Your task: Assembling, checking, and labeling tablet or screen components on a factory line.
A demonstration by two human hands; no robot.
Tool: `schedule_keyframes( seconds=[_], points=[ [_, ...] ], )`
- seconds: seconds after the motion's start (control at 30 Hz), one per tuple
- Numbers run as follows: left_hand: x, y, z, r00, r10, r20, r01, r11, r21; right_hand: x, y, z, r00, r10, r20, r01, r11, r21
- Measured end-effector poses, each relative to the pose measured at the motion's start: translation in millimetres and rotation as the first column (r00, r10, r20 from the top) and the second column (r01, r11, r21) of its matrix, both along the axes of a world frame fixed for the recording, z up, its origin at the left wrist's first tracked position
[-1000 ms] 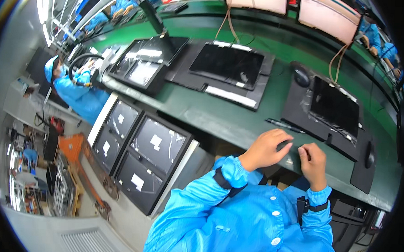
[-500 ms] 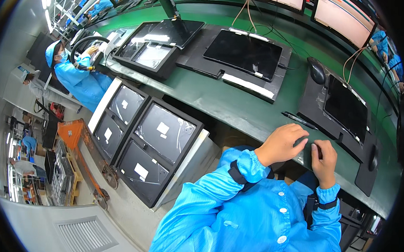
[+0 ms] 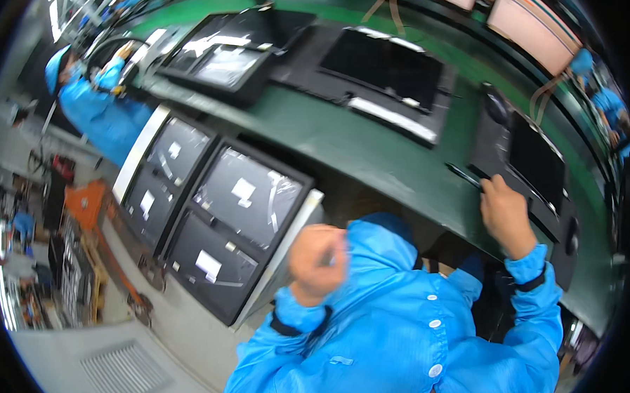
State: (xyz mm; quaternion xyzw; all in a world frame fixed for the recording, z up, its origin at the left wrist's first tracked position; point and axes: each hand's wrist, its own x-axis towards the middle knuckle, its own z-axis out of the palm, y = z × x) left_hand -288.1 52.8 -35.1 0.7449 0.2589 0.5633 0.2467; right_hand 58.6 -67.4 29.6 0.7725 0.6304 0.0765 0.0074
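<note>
My right hand [image 3: 505, 213] is over the front edge of the green bench, its fingers curled and closed on the right end of a dark pen [image 3: 463, 175]. The pen lies slanted on the bench top beside a black pad [image 3: 487, 148]. On that pad rests a tablet-like panel with a dark screen [image 3: 536, 160], and a black mouse [image 3: 495, 104] is at its upper corner. My left hand [image 3: 318, 258] is in the air by the right side of a black tray [image 3: 298, 189]; motion smears its fingers, and nothing in it can be made out.
Black trays at the left hold several film-wrapped dark panels [image 3: 248, 193]. A larger dark-screened panel [image 3: 380, 67] lies on the green bench [image 3: 373, 160], with more trays [image 3: 228, 87] farther left. A co-worker in blue [image 3: 97, 113] stands at the left. An orange pallet jack [image 3: 86, 204] is on the floor.
My hands were close together at the bench edge. The left has swung left and down toward the trays; the right has moved up to the pen. The view has shifted slightly.
</note>
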Motion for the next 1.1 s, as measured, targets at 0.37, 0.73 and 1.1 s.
schedule_keyframes(
  seconds=[0.37,0.73,1.1],
  points=[
    [-285,-53,-112,0.548,0.748,-0.374,-0.796,0.329,-0.508,-179,133,10,0.237,0.499,-0.834,-0.583,0.760,0.289],
    [-279,-53,-120,0.526,0.846,0.094,-0.522,0.408,-0.749,-319,245,-140,0.142,0.084,-0.986,-0.325,0.945,0.033],
    [-289,-64,-129,0.502,0.864,0.028,-0.526,0.330,-0.784,-341,228,-128,0.136,0.084,-0.987,-0.272,0.961,0.044]
  ],
)
